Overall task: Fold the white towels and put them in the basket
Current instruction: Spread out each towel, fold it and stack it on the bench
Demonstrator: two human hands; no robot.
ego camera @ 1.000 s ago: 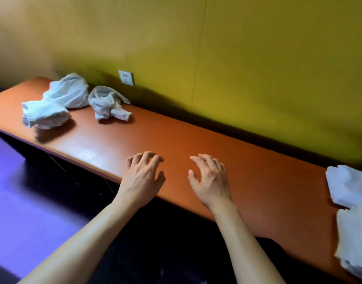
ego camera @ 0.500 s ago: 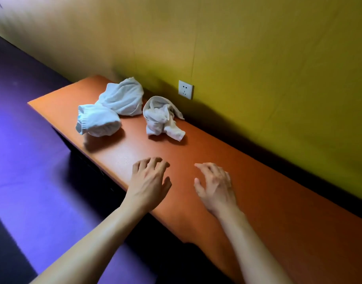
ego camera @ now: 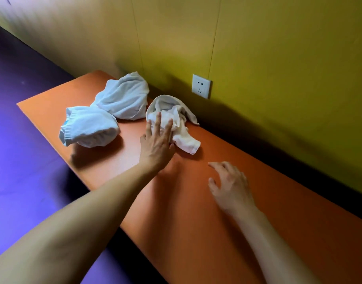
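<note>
Folding has not begun, judging by the three white towels lying crumpled at the far left end of the orange counter [ego camera: 247,212]. The left hand [ego camera: 156,147], fingers straight and spread, reaches the nearest crumpled towel [ego camera: 174,121] below the wall socket [ego camera: 201,86] and holds nothing yet. The right hand [ego camera: 230,187] hovers over bare counter, loosely curled, empty. Two other towels, the front bundle [ego camera: 89,129] and the rear bundle [ego camera: 124,99], lie untouched. No basket is in view.
</note>
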